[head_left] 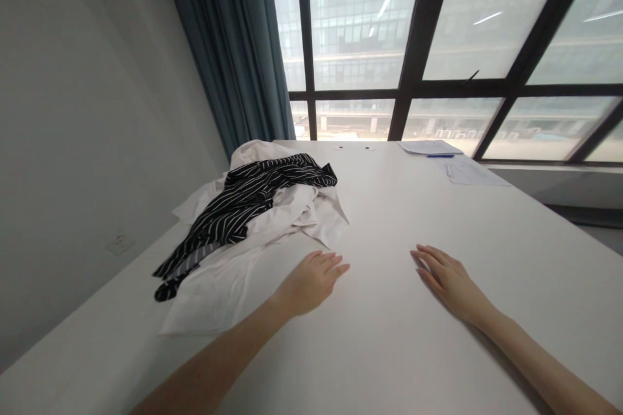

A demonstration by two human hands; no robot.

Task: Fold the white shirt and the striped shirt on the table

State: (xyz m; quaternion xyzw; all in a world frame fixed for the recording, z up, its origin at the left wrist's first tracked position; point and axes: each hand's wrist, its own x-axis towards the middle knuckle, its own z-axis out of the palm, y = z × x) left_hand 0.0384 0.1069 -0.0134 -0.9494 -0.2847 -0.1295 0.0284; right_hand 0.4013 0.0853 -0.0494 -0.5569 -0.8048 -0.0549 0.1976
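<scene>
My left hand [311,282] hovers over or rests on the white table, palm down, its fingers stretched and holding nothing. Just beyond it lies a loose heap of clothes. A black garment with white stripes [257,191] sits crumpled on top, one end trailing toward the near left. White cloth [292,211] spreads under and around it, its near corner close to my left fingertips. On the right, my right hand [445,279] is low at the tabletop with fingers extended and nothing in them. Which kinds of garments these are is hidden by the folds.
The white table [379,350] reaches to the window [360,32]. Papers [428,147] with a blue pen [440,155] lie at its far right, another sheet [474,174] nearer. A grey wall [97,110] and blue curtain [238,45] border the left.
</scene>
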